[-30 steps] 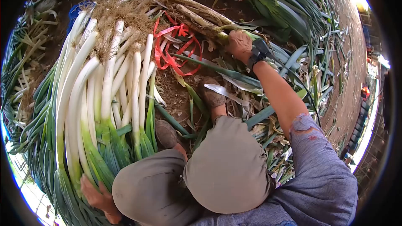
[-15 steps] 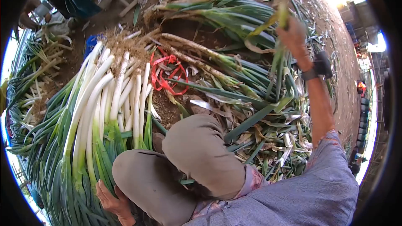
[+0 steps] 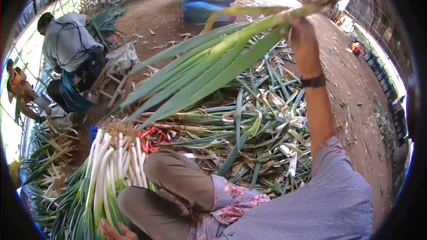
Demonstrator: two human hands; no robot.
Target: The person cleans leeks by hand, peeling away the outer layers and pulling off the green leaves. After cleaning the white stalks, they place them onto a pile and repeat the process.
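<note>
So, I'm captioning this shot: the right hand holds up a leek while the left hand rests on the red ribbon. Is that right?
Not quite: the head view shows the left hand down at the leafy end of the white leeks, away from the red ribbon. The right hand does hold up a leek.

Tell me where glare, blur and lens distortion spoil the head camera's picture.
Head view: washed-out glare at the top, beyond the blue bundles, and patches down the left edge; head view: slight blur, probably from motion, on the right hand and the root end of the raised leek; head view: strong wide-angle bending, with black corners.
</note>
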